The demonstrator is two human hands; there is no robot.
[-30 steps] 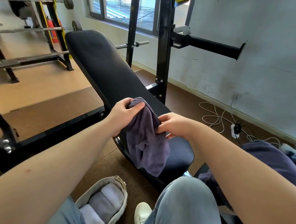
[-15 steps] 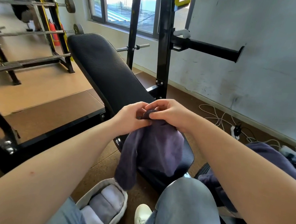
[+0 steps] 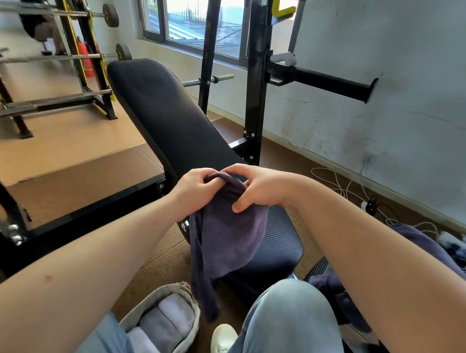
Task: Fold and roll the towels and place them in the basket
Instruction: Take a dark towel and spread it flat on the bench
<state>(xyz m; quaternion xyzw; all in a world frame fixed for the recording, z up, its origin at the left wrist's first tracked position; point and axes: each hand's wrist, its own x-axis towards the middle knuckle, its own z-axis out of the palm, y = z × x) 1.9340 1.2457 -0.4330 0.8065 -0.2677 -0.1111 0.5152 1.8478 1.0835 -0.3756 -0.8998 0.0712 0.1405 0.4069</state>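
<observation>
At the centre of the frame, two hands meet over one dark purple towel (image 3: pixel 228 239). The left hand (image 3: pixel 196 189) curls its fingers round the bunched top edge. The right hand (image 3: pixel 256 187), just beside it, grips the same edge, fingers hooked over the top and thumb pressed on the front of the cloth. Both hands are thus closed on the towel, and neither is free.

The towel hangs from them in one loose sheet before the near end of the black padded counter (image 3: pixel 169 118). Its left side trails down to a narrow tail that ends low in the frame, between the basket (image 3: pixel 138 304) and one white shoe (image 3: pixel 222 345).

The basket, a single pale fabric one, stands on the brown floor (image 3: pixel 86 189) at bottom centre, beside the left forearm. Three rolled towels lie in it side by side: one white (image 3: pixel 177 311), one grey (image 3: pixel 158 326) and one white (image 3: pixel 144 348).

One knee in light jeans (image 3: pixel 288 326) fills the lower middle. At lower right lies one heap of dark purple cloth (image 3: pixel 419 253); how many pieces it holds cannot be told.

Behind the counter one black upright (image 3: pixel 253 92) rises to the top of the frame. White cables (image 3: pixel 340 184) lie on the floor at right. At upper left, a rack (image 3: pixel 77 30) carries three small plates.
</observation>
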